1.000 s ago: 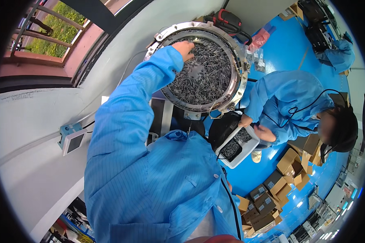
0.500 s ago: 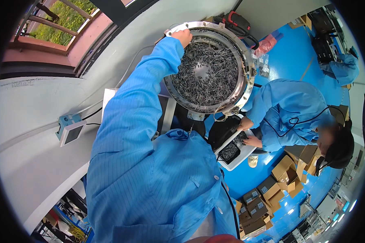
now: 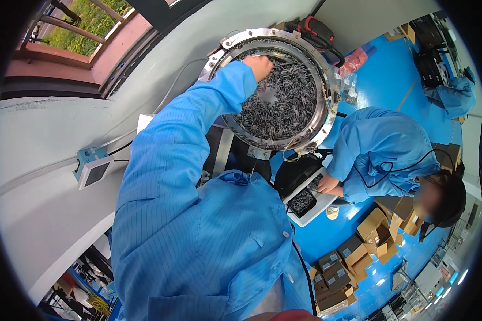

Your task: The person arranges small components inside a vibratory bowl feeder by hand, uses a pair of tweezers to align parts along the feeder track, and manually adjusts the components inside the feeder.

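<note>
My left arm, in a blue striped sleeve, reaches up to a large round metal bowl point(image 3: 326, 115) that looks like a vibratory feeder bowl. Inside lie a great many small dark, thin parts point(image 3: 284, 104) around a pale centre. My left hand point(image 3: 259, 67) is over the upper left of these parts, inside the rim. Its fingertips are hidden, so I cannot see whether they hold anything. A transparent sheet or lid seems to cover part of the bowl. Nothing of my right hand shows.
To the right a co-worker in blue point(image 3: 380, 144) bends with both hands over a white bin point(image 3: 308, 218) of dark parts. Several cardboard boxes point(image 3: 377, 227) stand on the blue floor. A red-and-black machine point(image 3: 317, 33) is behind the bowl; a small screen box point(image 3: 95, 174) is at left.
My left hand has left the bowl's rim and moved right and down, over the parts inside. The co-worker's hands have come together over the white bin.
</note>
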The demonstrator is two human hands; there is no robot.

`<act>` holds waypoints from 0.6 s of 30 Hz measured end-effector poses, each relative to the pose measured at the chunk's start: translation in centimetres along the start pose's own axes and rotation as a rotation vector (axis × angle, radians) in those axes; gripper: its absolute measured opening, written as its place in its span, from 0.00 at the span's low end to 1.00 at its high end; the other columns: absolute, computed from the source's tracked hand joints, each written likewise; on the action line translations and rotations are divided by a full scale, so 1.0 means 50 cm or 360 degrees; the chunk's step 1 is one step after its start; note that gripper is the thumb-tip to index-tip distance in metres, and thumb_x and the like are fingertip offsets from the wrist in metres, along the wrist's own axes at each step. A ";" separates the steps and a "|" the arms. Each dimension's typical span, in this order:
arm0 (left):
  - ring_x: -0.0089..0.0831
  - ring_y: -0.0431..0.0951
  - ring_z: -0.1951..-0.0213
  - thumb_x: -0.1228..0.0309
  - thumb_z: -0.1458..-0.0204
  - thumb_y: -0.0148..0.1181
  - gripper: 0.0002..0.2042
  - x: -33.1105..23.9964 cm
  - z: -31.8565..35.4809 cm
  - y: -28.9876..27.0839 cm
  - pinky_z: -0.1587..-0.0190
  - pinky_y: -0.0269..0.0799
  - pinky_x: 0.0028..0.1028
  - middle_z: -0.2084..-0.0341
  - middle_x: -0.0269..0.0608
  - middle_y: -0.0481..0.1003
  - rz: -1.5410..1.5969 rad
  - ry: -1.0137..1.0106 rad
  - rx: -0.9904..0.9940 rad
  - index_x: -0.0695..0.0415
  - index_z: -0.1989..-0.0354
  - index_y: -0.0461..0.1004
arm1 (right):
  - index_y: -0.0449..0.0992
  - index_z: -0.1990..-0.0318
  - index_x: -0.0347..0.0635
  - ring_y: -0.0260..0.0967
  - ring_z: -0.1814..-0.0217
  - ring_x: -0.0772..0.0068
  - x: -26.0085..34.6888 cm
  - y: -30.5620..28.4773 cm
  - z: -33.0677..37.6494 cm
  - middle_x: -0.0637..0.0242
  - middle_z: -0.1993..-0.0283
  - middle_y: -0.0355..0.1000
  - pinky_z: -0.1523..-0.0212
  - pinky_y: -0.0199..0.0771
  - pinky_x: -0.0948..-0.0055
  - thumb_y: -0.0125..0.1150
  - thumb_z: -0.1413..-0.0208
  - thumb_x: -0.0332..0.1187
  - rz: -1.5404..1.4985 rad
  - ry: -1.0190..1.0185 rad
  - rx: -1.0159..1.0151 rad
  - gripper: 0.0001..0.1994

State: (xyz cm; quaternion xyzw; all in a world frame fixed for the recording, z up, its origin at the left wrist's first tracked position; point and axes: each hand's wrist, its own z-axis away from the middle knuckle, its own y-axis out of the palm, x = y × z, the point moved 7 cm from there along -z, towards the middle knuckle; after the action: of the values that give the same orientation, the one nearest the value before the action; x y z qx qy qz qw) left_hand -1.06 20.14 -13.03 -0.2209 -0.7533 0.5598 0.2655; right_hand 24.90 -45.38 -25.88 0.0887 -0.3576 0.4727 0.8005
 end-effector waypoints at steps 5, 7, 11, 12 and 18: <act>0.37 0.75 0.77 0.69 0.53 0.47 0.05 0.114 -0.037 0.059 0.79 0.71 0.36 0.78 0.42 0.71 -0.0105 -0.0289 0.0310 0.55 0.72 0.68 | 0.68 0.52 0.41 0.65 0.53 0.59 0.085 0.052 0.031 0.55 0.54 0.67 0.54 0.67 0.66 0.54 0.50 0.40 0.1136 0.0765 -0.0372 0.19; 0.38 0.75 0.76 0.69 0.53 0.47 0.06 0.105 -0.052 0.067 0.78 0.71 0.36 0.78 0.44 0.72 -0.0059 -0.0242 0.0364 0.56 0.71 0.69 | 0.66 0.50 0.43 0.62 0.47 0.64 0.319 0.243 -0.101 0.58 0.45 0.62 0.51 0.66 0.66 0.50 0.47 0.40 0.0694 0.1209 -0.1717 0.18; 0.40 0.76 0.75 0.69 0.54 0.48 0.08 0.104 -0.048 0.079 0.74 0.72 0.36 0.76 0.47 0.74 0.0010 -0.0215 0.0498 0.59 0.69 0.70 | 0.67 0.52 0.41 0.63 0.51 0.66 0.218 0.187 -0.170 0.56 0.49 0.63 0.52 0.66 0.69 0.52 0.50 0.41 0.0859 0.1064 -0.1954 0.19; 0.40 0.76 0.75 0.69 0.54 0.48 0.08 0.073 -0.057 0.067 0.74 0.72 0.36 0.76 0.47 0.74 0.0013 -0.0182 0.0492 0.59 0.69 0.70 | 0.68 0.53 0.41 0.63 0.52 0.66 0.196 0.179 -0.175 0.55 0.50 0.64 0.52 0.66 0.70 0.52 0.51 0.41 0.0879 0.1050 -0.2050 0.20; 0.36 0.73 0.81 0.71 0.52 0.49 0.17 0.026 0.032 -0.005 0.80 0.68 0.34 0.79 0.45 0.71 0.0670 -0.0594 -0.0344 0.60 0.52 0.64 | 0.70 0.61 0.38 0.67 0.64 0.59 0.034 0.055 0.114 0.54 0.67 0.71 0.62 0.66 0.67 0.57 0.53 0.39 0.1271 0.0290 0.0242 0.16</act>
State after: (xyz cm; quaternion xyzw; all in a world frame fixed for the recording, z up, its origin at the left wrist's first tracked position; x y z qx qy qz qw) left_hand -3.11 19.71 -12.96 -0.2924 -0.7820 0.5499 -0.0245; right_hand 20.35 -45.45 -21.14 -0.0403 -0.2557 0.7770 0.5738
